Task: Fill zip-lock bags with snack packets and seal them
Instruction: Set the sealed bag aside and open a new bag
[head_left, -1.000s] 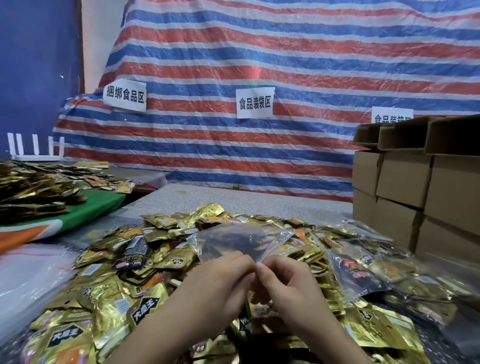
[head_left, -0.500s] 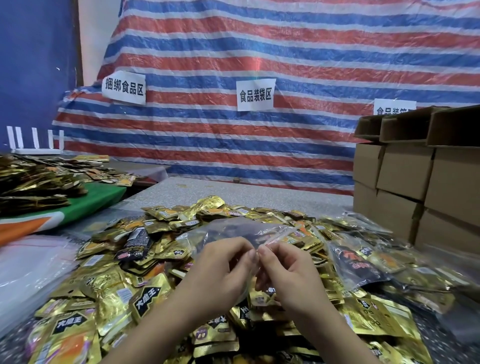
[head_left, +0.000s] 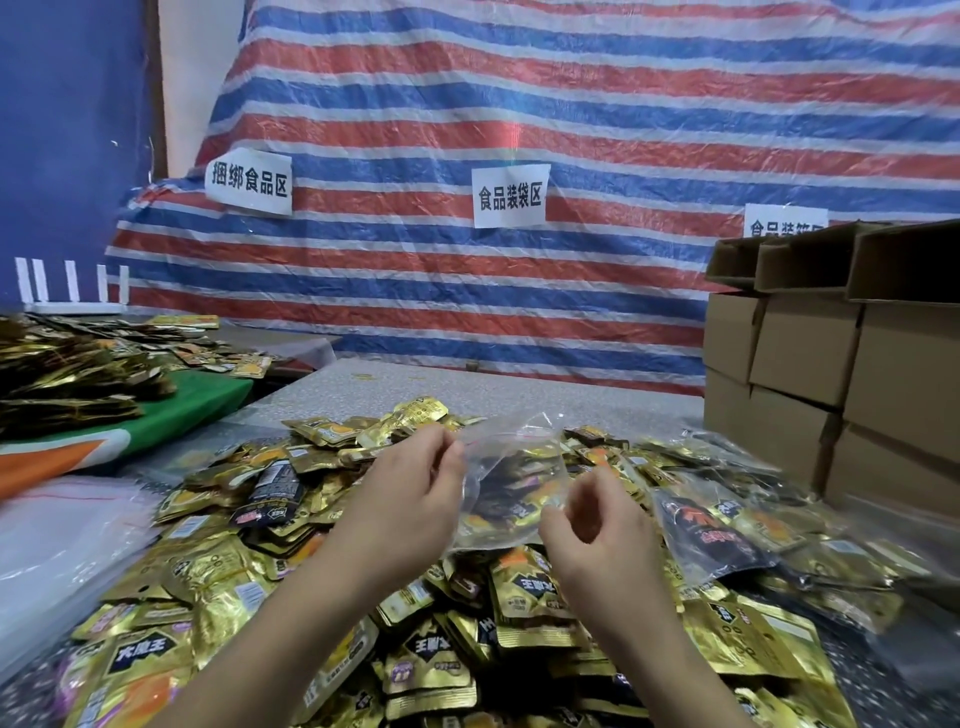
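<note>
A clear zip-lock bag (head_left: 511, 483) hangs between my hands above a big heap of gold snack packets (head_left: 431, 613). My left hand (head_left: 410, 499) pinches the bag's upper left edge. My right hand (head_left: 597, 525) pinches the lower right edge with curled fingers. The two hands are apart, with the bag stretched between them. Through the plastic I see dark and orange packets, but I cannot tell whether they are inside the bag or under it.
Filled clear bags (head_left: 711, 525) lie at the right on the heap. Stacked cardboard boxes (head_left: 841, 374) stand at the right edge. A pile of empty clear bags (head_left: 62, 540) lies at the left, and more packets (head_left: 78, 374) lie on a green cloth beyond. A striped tarp hangs behind.
My hands were pinched together at the middle of the bag's edge. They have moved apart, the left up and left, the right down and right, and the bag has lifted.
</note>
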